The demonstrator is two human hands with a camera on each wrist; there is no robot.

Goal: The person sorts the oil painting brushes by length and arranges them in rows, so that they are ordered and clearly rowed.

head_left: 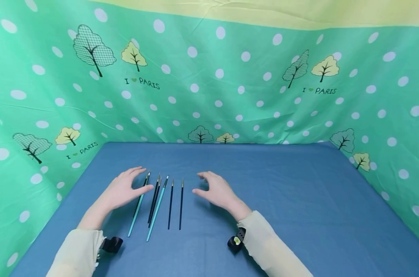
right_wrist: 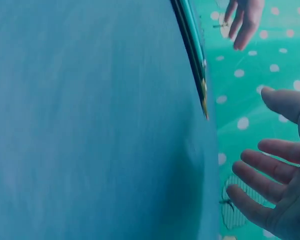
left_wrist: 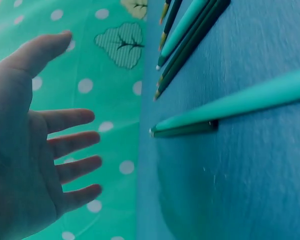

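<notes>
Slim paintbrushes [head_left: 157,208] lie on the bench [head_left: 282,200], near nine o'clock from my right hand [head_left: 217,190] and four from my left hand [head_left: 124,187]. The hands are apart, fingers relaxed, gripping nothing. I judge them light, stiff brushes, apt to roll: best pinched mid-handle, off the bristles [head_left: 167,177].

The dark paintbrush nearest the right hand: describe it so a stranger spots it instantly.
On the blue tabletop, slim dark and turquoise paintbrushes form a loose row. At its right end lies the thin dark paintbrush, with no other between it and the bare right hand.
</notes>
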